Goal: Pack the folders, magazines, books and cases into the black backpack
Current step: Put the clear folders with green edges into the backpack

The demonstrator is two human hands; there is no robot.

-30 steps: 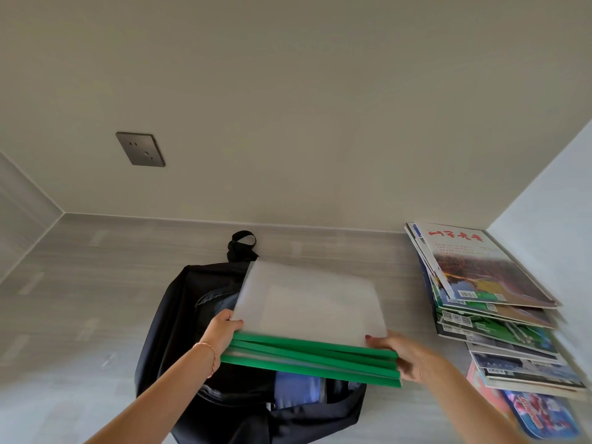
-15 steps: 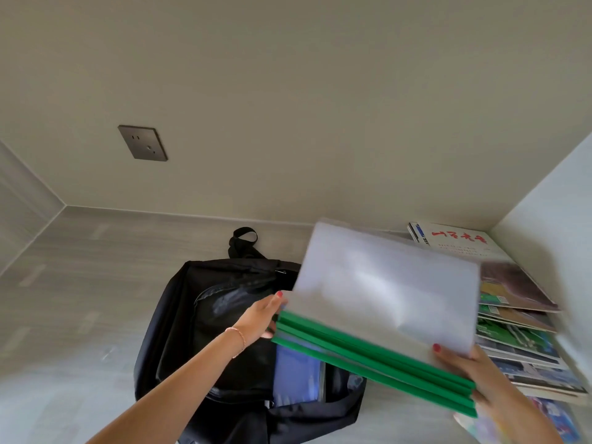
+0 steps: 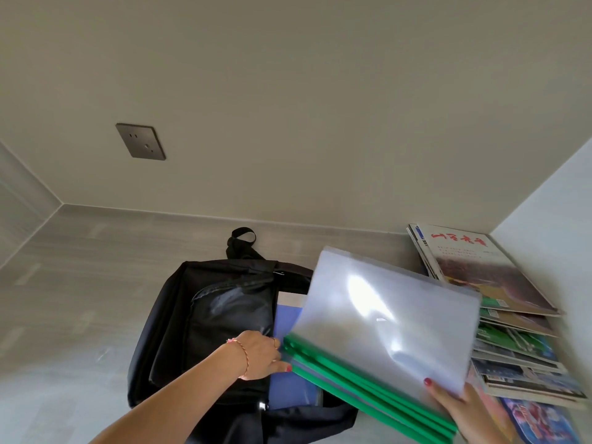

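The black backpack [image 3: 221, 318] lies open on the grey surface, with blue folders [image 3: 288, 389] showing inside its main compartment. My right hand [image 3: 461, 411] grips a stack of translucent folders with green spines [image 3: 384, 331], held tilted above the backpack's right side. My left hand [image 3: 261, 355] grips the edge of the backpack's front flap beside the blue folders. A pile of magazines [image 3: 487, 274] lies at the right against the wall.
A wall socket plate [image 3: 141, 141] sits on the back wall at left. Walls close in behind and on the right. A colourful book [image 3: 541, 418] lies under the magazine pile at the bottom right. Bare grey surface [image 3: 80, 283] stretches left of the backpack.
The folder stack swung right off the backpack and now rests in my right hand alone. My left hand let go of the stack and took hold of the backpack's flap, exposing more of the blue folders.
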